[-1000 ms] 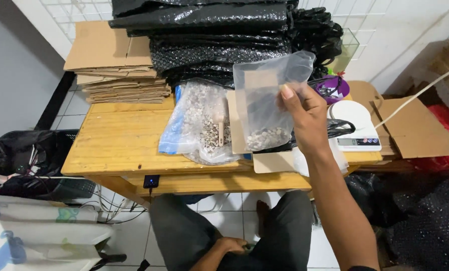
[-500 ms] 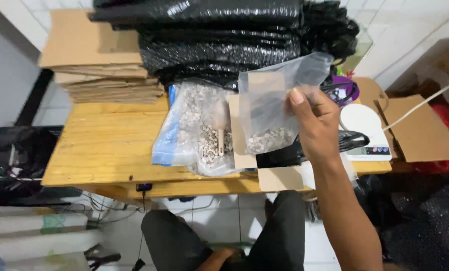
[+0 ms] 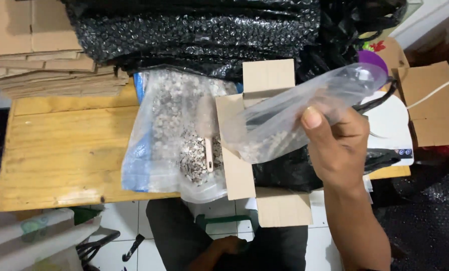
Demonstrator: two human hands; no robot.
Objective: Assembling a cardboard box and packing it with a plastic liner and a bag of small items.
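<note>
My right hand [image 3: 337, 150] holds a small clear plastic bag [image 3: 290, 123] tilted on its side, with a little pale grainy stuff gathered at its lower end. The bag hangs over an open cardboard box [image 3: 257, 170] that has dark bubble wrap inside. Left of the box lies a large clear bag of small pale pieces [image 3: 177, 135] with a pale scoop handle [image 3: 209, 155] on it. My left hand [image 3: 229, 247] rests low by my lap, fingers curled; whether it holds anything is unclear.
A wooden table [image 3: 59, 150] carries everything. Stacked flat cardboard [image 3: 38, 50] sits at the back left, rolls of black bubble wrap [image 3: 199, 30] at the back. A white scale [image 3: 390, 130] and an open carton [image 3: 430, 100] are on the right.
My right hand has tipped the small bag from upright to lying sideways over the box. The camera has moved closer and lower over the table.
</note>
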